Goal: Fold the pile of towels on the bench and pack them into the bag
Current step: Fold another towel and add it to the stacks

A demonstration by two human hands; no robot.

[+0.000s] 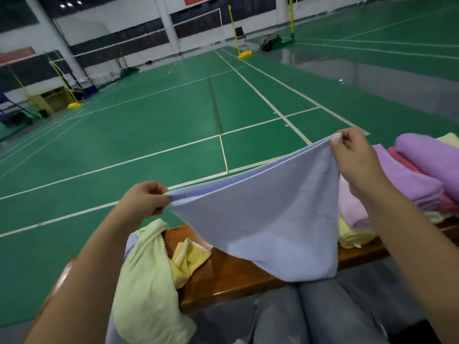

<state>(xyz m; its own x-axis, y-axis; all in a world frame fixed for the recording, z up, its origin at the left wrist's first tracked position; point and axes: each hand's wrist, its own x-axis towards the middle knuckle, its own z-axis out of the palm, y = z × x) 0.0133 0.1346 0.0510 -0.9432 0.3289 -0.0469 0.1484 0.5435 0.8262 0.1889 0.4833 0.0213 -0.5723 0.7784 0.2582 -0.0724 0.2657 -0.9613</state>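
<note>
Both hands' fingers pinching blue towel [268,224] corners, folded stack [409,180] right, bench [223,271]

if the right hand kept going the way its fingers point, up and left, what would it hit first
Likely nothing: the right hand, pinching the blue towel, points over open green court floor. Depth is hard to judge.

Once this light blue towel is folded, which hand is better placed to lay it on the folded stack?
Probably the right hand. It pinches the blue towel at the corner nearest the folded stack, which lies on the bench on that side. The left hand holds the far corner, beside the loose towels.
</note>
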